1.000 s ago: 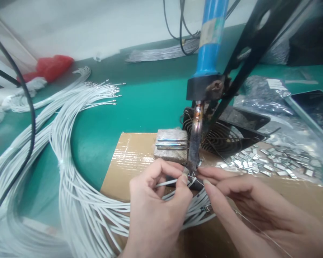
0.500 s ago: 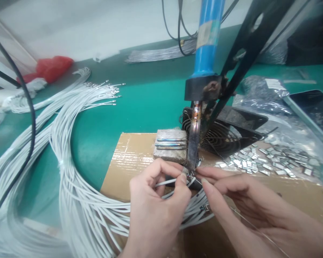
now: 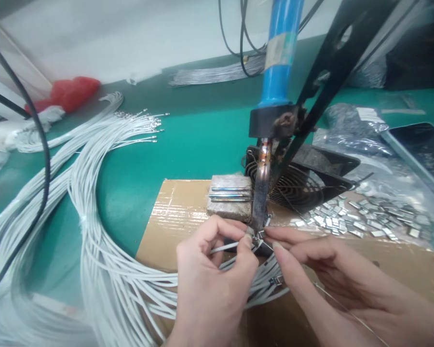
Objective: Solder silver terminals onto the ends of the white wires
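Pinching one white wire point(image 3: 222, 247) between thumb and forefinger of left hand point(image 3: 211, 284), near centre, bringing its bare end under the tip of the soldering iron point(image 3: 261, 193). Pinching a thin strand of solder point(image 3: 332, 301) with right hand point(image 3: 342, 279), fingertips closing just right of the tip; the joint itself too small and crowded to make out. Hanging from a black stand point(image 3: 332, 67), blue handle carrying a pale label point(image 3: 279, 48), writing unreadable. Trailing left over cardboard point(image 3: 173, 217) and green table point(image 3: 198, 130): wire bundle point(image 3: 94, 231). Lying far right: small metal pieces point(image 3: 361, 217), partly under blurred plastic bags point(image 3: 358, 125). Sitting behind the iron: black fan point(image 3: 304, 178), partly hidden. Both wrists cut off at near edge.
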Demonstrator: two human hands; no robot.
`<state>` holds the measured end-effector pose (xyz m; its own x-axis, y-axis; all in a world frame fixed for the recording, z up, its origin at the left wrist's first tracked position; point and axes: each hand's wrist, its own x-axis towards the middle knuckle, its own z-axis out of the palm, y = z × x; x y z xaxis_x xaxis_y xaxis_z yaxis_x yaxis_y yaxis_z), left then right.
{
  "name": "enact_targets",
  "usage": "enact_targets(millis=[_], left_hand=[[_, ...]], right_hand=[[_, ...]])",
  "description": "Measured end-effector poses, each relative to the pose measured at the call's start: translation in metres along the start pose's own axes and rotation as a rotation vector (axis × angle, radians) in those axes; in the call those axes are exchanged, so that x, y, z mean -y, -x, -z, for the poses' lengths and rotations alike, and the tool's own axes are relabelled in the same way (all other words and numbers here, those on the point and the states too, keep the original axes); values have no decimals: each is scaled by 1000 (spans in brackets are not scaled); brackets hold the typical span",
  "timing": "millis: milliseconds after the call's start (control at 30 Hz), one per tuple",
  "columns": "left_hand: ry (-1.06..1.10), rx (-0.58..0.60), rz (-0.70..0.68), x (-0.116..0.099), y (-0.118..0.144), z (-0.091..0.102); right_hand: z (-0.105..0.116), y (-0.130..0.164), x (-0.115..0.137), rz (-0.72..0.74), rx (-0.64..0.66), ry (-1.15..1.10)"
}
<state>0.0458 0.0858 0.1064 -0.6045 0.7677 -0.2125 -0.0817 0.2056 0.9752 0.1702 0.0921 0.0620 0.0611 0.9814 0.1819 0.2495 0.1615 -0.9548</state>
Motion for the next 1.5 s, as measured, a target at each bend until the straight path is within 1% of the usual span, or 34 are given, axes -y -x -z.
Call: enact_targets(millis=[100, 333, 633, 733, 800, 867, 967, 1000, 1100, 1133, 1300, 1433, 1500], left_hand=[[8, -4, 3, -2, 1, 0], [13, -6, -18, -1, 2, 0], [18, -21, -39, -1, 1, 2], [-13, 51, -55, 2, -2, 6], [-23, 77, -62, 4, -4, 9], [-15, 65, -50, 6, -5, 11], [3, 102, -11, 6, -4, 10], [13, 98, 0, 5, -2, 9], [31, 38, 39, 3, 2, 6], [21, 33, 58, 2, 3, 5], [-7, 68, 137, 1, 5, 4], [63, 96, 164, 0, 4, 4], [94, 104, 185, 0, 4, 3]], right_hand=[[-1, -1, 2, -10, -10, 46], [-1, -3, 4, 16, -7, 50], [1, -2, 6, -7, 15, 26], [0, -1, 4, -1, 8, 56], [0, -1, 3, 2, 11, 64], [-1, 0, 2, 1, 14, 64], [-1, 0, 3, -18, 5, 77], [-1, 1, 4, -24, -4, 75], [-1, -1, 5, -36, -37, 79], [0, -2, 5, -31, -25, 92], [10, -7, -4, 66, 106, 147], [18, -8, -10, 208, 97, 257], [19, -7, -10, 248, 92, 266]])
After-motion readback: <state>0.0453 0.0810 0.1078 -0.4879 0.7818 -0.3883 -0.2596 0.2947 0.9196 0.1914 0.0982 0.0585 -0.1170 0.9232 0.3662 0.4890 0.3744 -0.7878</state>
